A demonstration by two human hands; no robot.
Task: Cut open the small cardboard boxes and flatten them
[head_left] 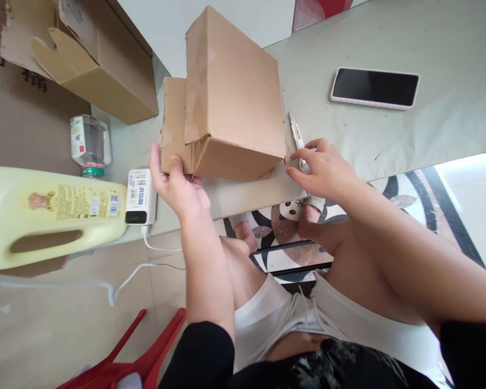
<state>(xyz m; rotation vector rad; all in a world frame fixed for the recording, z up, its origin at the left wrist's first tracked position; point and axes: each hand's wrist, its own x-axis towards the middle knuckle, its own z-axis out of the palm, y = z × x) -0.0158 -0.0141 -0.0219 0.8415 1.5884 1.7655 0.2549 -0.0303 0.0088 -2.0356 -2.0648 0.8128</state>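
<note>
A brown cardboard box (245,92) stands tilted on the cloth-covered table in front of me, with a torn flap on its left side. My left hand (182,186) grips the lower edge of that flap (174,127), thumb on top and fingers partly hidden beneath. Right of the box lies a white utility knife (295,132). My right hand (324,167) hovers at the knife's lower end, fingers apart, with thumb and index finger to either side of the handle. Whether the fingertips touch it is hard to tell.
A phone (375,87) lies at the right. On the left are another cardboard box (109,70), a clear plastic bottle (91,143), a yellow jug (8,216) and a white power bank (140,194) with a cable. A red stool (133,356) stands on the floor.
</note>
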